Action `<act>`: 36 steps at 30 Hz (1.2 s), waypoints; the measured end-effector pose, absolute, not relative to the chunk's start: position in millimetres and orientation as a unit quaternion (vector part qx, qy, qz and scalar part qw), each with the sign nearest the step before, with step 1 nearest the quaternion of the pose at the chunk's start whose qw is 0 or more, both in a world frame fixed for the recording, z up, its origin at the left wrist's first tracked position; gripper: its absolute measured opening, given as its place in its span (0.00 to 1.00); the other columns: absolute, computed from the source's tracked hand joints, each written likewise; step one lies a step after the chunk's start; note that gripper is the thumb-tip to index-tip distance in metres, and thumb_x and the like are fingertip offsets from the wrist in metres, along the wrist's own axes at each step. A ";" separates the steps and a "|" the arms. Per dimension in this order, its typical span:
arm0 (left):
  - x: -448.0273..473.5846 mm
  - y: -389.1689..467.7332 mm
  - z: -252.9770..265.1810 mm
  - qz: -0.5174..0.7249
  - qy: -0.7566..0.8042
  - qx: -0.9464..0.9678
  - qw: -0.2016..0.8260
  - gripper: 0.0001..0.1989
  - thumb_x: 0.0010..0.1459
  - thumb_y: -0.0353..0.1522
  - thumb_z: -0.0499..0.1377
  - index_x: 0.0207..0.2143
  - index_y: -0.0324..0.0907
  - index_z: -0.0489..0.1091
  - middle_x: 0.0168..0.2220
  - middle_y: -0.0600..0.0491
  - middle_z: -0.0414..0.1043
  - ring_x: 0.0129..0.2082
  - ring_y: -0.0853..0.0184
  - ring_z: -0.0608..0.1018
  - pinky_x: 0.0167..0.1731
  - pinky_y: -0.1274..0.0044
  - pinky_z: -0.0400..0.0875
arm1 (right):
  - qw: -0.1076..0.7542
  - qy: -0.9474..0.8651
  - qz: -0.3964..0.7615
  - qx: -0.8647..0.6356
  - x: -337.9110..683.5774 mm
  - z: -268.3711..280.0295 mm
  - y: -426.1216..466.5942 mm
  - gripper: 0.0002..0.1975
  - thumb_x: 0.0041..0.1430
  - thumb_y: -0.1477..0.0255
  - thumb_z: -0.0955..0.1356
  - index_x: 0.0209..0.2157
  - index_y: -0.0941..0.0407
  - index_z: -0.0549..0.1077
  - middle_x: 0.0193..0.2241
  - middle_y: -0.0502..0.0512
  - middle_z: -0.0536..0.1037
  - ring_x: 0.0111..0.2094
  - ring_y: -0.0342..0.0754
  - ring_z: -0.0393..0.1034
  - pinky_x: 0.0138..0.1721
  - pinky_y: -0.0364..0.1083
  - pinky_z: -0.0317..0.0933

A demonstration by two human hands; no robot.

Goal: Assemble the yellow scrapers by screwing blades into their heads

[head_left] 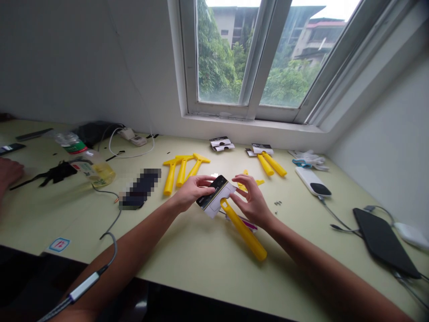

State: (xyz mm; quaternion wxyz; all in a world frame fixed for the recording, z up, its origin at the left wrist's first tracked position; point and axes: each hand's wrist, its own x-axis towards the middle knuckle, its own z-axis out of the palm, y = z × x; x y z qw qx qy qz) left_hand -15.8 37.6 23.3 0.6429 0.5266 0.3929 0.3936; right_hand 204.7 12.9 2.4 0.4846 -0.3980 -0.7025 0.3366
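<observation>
A black-and-white cardboard sleeve [217, 199] covers the head of a yellow scraper [246, 232], whose handle slants toward the table's near edge. My left hand [194, 192] pinches the sleeve's left side, thumb on its front. Close to the sleeve's right edge is my right hand [253, 201], fingers apart and curved; whether a fingertip touches the card I cannot tell. Beneath them lies a partly hidden item with a purple end [250, 225]. Yellow pieces [259, 182] show behind my right hand. To the left lie three uncovered yellow scrapers [181, 172].
Farther back are two sleeved scrapers [270, 163] and folded sleeves [221, 143]. Small metal bits [277, 206] lie right of my hand. A phone [140, 190], a tilted bottle [89, 163], a white power bank [313, 181] and a black device [385, 241] surround the area. Another person's hand [10, 172] rests far left.
</observation>
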 end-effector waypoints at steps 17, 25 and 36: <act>-10.2 19.0 34.9 0.351 0.303 0.613 0.640 0.23 0.55 0.37 0.63 0.53 0.42 0.71 0.40 0.47 0.77 0.40 0.62 0.78 0.37 0.75 0.73 | 0.384 -0.636 0.553 -0.377 204.6 40.8 14.1 0.12 0.58 0.62 0.69 0.35 0.57 0.72 0.25 0.49 0.72 0.24 0.42 0.67 0.22 0.41 0.63; -1.8 16.4 31.8 0.455 0.362 0.549 0.600 0.16 0.54 0.41 0.64 0.38 0.37 0.75 0.29 0.52 0.72 0.25 0.70 0.73 0.22 0.81 0.69 | 0.265 -0.634 0.600 -0.410 217.1 50.1 14.9 0.20 0.57 0.57 0.68 0.46 0.55 0.68 0.37 0.54 0.74 0.34 0.47 0.73 0.29 0.44 0.68; -13.0 38.8 25.8 0.523 0.441 0.391 0.616 0.15 0.45 0.36 0.69 0.33 0.37 0.72 0.28 0.52 0.74 0.23 0.70 0.75 0.16 0.81 0.68 | 0.104 -0.751 0.459 -0.464 237.4 67.7 13.9 0.22 0.61 0.61 0.65 0.54 0.54 0.65 0.26 0.47 0.68 0.21 0.40 0.62 0.21 0.41 0.59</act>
